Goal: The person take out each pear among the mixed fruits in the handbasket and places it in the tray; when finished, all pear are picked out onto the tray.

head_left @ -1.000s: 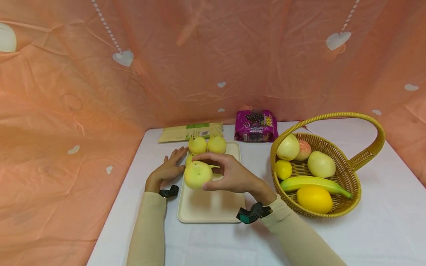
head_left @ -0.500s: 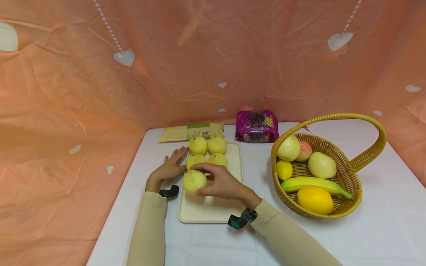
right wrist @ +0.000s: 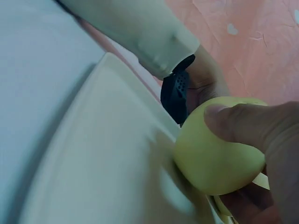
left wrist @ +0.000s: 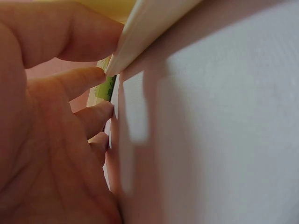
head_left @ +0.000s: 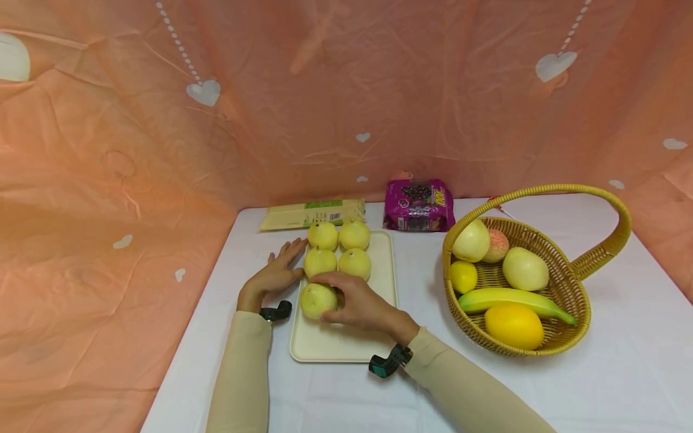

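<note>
I am losing part of the tray (head_left: 335,349) behind the right hand (head_left: 358,299) in the head view. In the right wrist view, the pale yellow fruit (right wrist: 215,154) is concealing some fingers (right wrist: 245,205), and the right edge is cropping the hand. The left wrist view's left edge is cutting off the left hand (left wrist: 51,130), while a yellow shape (left wrist: 105,7) is blurring at the top. The head view's lower edge is cropping both sleeves (head_left: 245,367); fine print (head_left: 417,211) on the purple packet (head_left: 393,207) is appearing too small to read.

The white table (head_left: 422,282) bears 1 tray (head_left: 346,347), 1 basket (head_left: 566,287), 1 purple packet (head_left: 418,205) and 1 beige packet (head_left: 311,214).
</note>
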